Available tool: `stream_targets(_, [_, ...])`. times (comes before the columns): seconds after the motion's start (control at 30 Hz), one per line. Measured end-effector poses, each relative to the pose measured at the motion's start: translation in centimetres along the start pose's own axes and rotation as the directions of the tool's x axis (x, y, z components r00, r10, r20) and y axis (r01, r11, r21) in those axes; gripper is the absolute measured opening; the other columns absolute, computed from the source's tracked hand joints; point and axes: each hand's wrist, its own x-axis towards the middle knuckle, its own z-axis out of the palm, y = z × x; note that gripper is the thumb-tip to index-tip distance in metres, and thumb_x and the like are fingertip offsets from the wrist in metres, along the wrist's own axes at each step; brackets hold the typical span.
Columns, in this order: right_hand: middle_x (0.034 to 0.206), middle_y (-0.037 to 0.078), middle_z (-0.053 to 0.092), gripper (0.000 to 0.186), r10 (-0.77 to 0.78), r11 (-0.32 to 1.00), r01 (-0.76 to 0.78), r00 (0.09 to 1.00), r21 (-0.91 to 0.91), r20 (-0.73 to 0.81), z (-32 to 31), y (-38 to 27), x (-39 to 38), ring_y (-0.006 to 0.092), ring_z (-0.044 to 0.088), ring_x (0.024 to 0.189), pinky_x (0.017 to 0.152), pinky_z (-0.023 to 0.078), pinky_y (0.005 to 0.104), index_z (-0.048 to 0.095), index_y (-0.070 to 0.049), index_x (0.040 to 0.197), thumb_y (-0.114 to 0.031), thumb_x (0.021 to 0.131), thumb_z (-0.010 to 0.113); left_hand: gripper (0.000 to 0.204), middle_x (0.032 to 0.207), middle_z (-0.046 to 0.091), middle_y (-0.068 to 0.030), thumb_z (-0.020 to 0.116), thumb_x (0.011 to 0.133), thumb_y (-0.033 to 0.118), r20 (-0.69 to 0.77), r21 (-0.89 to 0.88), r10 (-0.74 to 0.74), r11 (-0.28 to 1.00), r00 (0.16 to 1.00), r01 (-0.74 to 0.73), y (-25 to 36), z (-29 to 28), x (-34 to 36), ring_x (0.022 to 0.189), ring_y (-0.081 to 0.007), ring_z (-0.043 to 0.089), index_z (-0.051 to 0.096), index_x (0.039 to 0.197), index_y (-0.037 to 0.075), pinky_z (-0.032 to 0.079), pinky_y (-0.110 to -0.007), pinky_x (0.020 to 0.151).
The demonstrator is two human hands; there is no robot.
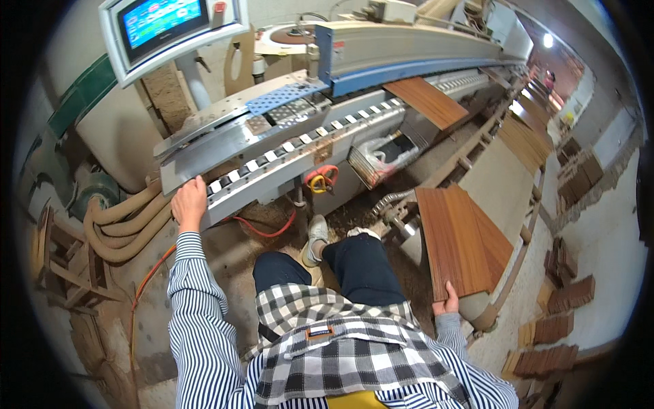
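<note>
A right hand (pixel 447 300) grips wood-grain panels (pixel 451 235), probably stiff, by the near edge, their likeliest handhold; the left hand (pixel 190 202) curls over the conveyor rail (pixel 262 178).

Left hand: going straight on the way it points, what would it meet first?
The left hand would likely meet the grey metal plate first, just ahead; whether they touch now is unclear.

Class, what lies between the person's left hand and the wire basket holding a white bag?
In the head view, the machine's grey side runs between left hand and wire basket, with red and yellow loops near the basket.
</note>
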Motion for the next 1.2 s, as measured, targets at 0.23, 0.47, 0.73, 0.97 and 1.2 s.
stream_targets(0.23, [0.115,0.011,0.053,0.048,-0.083,0.990,0.103,0.978,-0.098,0.191,5.0,-2.4,-3.6,0.0255,0.051,0.106,0.092,0.042,0.0383,0.044,0.000,0.119,-0.004,0.074,0.060,0.044,0.076,0.062,-0.0216,0.038,0.088,0.036,-0.041,-0.012,0.008,1.000,0.999,-0.009,-0.2,-0.3,-0.2,0.072,-0.0378,0.060,0.064,0.073,0.004,0.045,-0.047,0.068])
stream_targets(0.47, [0.107,0.014,0.057,0.046,0.073,0.984,-0.008,0.929,-0.177,0.364,15.1,-1.2,-2.4,0.0263,0.056,0.098,0.091,0.043,0.0394,0.044,0.004,0.117,-0.003,0.074,0.058,0.043,0.073,0.061,-0.0215,0.039,0.088,0.036,-0.053,-0.024,0.028,0.999,0.998,-0.029,-0.3,-0.3,-0.2,0.070,-0.0379,0.060,0.064,0.072,0.004,0.045,-0.046,0.067])
stream_targets(0.73, [0.092,0.006,0.058,0.035,0.330,0.932,-0.150,0.731,-0.331,0.597,28.0,8.5,-1.1,0.0152,0.058,0.079,0.066,0.049,0.0261,0.048,0.000,0.110,-0.009,0.079,0.061,0.043,0.072,0.061,-0.0209,0.039,0.088,0.035,-0.056,-0.030,0.017,0.999,0.998,-0.019,-0.1,-0.3,-0.2,0.071,-0.0374,0.060,0.065,0.073,0.004,0.045,-0.046,0.071])
stream_targets(0.97, [0.095,0.006,0.058,0.038,0.665,0.743,-0.249,0.377,-0.621,0.644,35.1,12.9,-4.4,0.0111,0.056,0.077,0.063,0.049,0.0224,0.049,0.000,0.111,-0.011,0.079,0.065,0.044,0.072,0.062,-0.0211,0.040,0.087,0.036,-0.056,-0.020,0.022,1.000,0.998,-0.023,-0.5,-0.3,-0.2,0.070,-0.0371,0.060,0.065,0.071,0.004,0.046,-0.046,0.068])
stream_targets(1.2, [0.098,0.010,0.060,0.034,0.644,0.743,-0.056,0.334,-0.667,0.689,36.5,16.5,-3.9,0.0143,0.059,0.081,0.069,0.049,0.0243,0.053,0.002,0.109,-0.014,0.080,0.064,0.043,0.072,0.061,-0.0210,0.040,0.088,0.035,-0.053,-0.013,0.031,0.999,0.998,-0.032,-0.3,-0.1,-0.2,0.070,-0.0370,0.060,0.064,0.070,0.004,0.046,-0.046,0.068])
